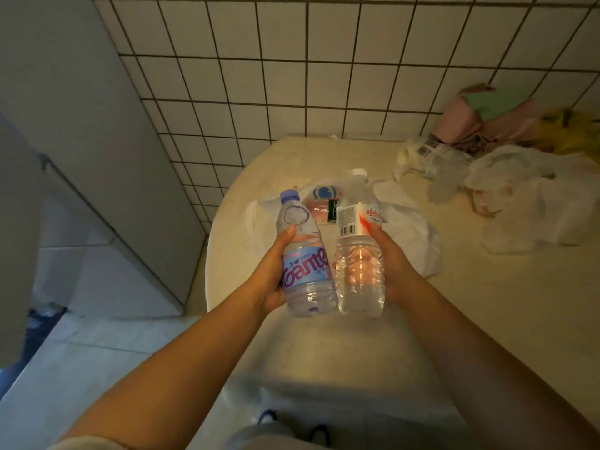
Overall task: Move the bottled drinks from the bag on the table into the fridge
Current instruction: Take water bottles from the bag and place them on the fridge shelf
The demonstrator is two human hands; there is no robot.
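My left hand (271, 271) grips a clear water bottle with a pale blue label and blue cap (303, 251), held up over the table's near edge. My right hand (391, 264) grips a second clear bottle with a red and white label and white cap (358, 245). The two bottles stand side by side, almost touching. Behind them a white plastic bag (406, 235) lies open on the beige table (487, 303), with a blue-marked packet (323, 193) showing inside. The grey fridge (81, 141) stands at the left, beside the table.
More crumpled white plastic bags (526, 196) lie at the table's right. Pink, green and yellow bags (496, 115) are piled in the far right corner against the white tiled wall (292, 60). A pale tiled floor (81, 362) runs between me and the fridge.
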